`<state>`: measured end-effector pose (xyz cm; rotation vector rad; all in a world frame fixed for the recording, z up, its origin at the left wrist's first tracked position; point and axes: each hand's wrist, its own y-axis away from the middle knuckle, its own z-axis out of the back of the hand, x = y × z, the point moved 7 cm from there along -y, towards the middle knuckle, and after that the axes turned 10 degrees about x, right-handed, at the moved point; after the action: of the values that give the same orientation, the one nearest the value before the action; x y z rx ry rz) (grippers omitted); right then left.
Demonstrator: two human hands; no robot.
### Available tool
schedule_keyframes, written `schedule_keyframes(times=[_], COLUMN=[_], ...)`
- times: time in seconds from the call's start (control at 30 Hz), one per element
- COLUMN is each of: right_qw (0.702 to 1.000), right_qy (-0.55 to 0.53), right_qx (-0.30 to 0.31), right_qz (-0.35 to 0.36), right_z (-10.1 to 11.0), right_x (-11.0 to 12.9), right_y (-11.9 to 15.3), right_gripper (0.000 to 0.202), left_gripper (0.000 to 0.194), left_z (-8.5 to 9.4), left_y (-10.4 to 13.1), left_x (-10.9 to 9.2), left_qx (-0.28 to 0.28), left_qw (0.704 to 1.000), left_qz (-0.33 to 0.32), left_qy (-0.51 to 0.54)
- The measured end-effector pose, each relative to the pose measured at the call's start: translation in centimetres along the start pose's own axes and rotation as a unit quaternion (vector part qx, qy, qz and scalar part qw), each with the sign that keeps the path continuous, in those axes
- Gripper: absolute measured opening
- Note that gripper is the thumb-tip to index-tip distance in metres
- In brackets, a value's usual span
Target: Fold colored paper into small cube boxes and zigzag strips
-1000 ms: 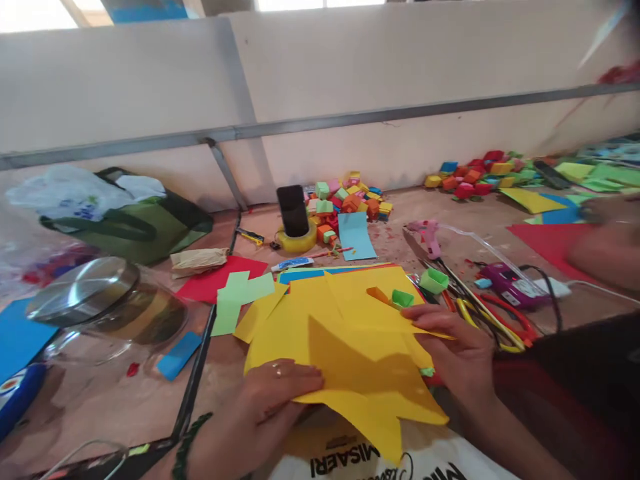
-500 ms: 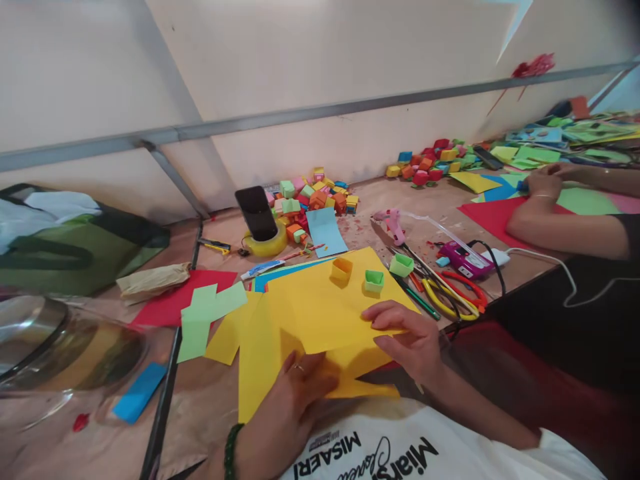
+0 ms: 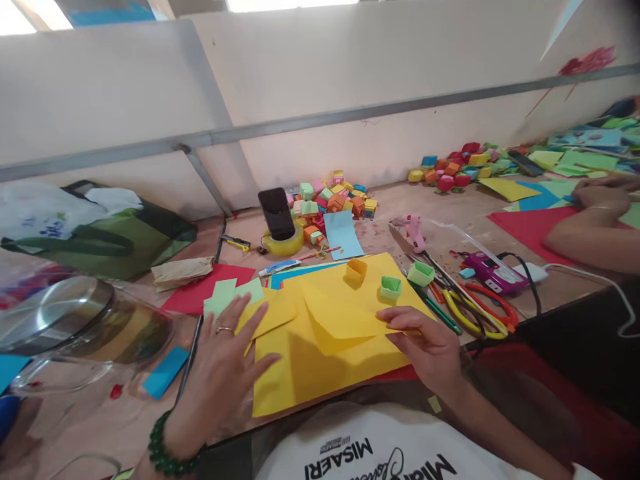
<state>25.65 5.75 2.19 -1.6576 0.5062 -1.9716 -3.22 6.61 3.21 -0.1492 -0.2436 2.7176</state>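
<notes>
My left hand (image 3: 220, 360) is spread open at the left edge of the yellow sheets, over smaller yellow pieces (image 3: 273, 313) and near light green slips (image 3: 220, 297). My right hand (image 3: 425, 343) pinches the right corner of a yellow sheet (image 3: 345, 310), which curls up above a larger yellow sheet (image 3: 280, 383) lying on the table. An open orange paper box (image 3: 355, 271) and two open green paper boxes, one (image 3: 391, 288) on the yellow paper and one (image 3: 421, 273) at its edge, stand beyond my right hand.
Behind are a phone (image 3: 277, 213) on a tape roll (image 3: 284, 243) and a pile of paper cubes (image 3: 337, 203). Scissors (image 3: 470, 313), a pink glue gun (image 3: 414, 233) and a purple device (image 3: 493, 272) lie right. At left stands a glass jar (image 3: 130, 320). Another person's arm (image 3: 595, 233) rests far right.
My left hand has moved left from the front of the yellow paper and spread its fingers. Small yellow pieces now lie beside it. The view has shifted left.
</notes>
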Motion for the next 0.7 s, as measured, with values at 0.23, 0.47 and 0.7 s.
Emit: schedule_keyframes(times=[0.23,0.47,0.7], right_qw=[0.992,0.978,0.957], right_qy=[-0.06,-0.018,0.267], right_qx=[0.107,0.09,0.107], right_qz=[-0.04,-0.186,-0.037], right_z=[-2.5,-2.2,-3.3], right_x=[-0.2,-3.9,-2.5], right_y=[-0.3,-0.4,-0.5], right_gripper=[0.003,0.022,0.036], left_gripper=[0.034,0.021,0.023], left_z=[1.8,-0.5,-4.5], left_y=[-1.6,-3.8,-4.9], left_x=[-5.5,-4.9,-2.3], left_qx=[-0.081,0.053,0.113], left_qw=[0.99,0.98,0.915], left_qz=[-0.08,-0.029,0.128], left_qy=[0.088,0.19,0.365])
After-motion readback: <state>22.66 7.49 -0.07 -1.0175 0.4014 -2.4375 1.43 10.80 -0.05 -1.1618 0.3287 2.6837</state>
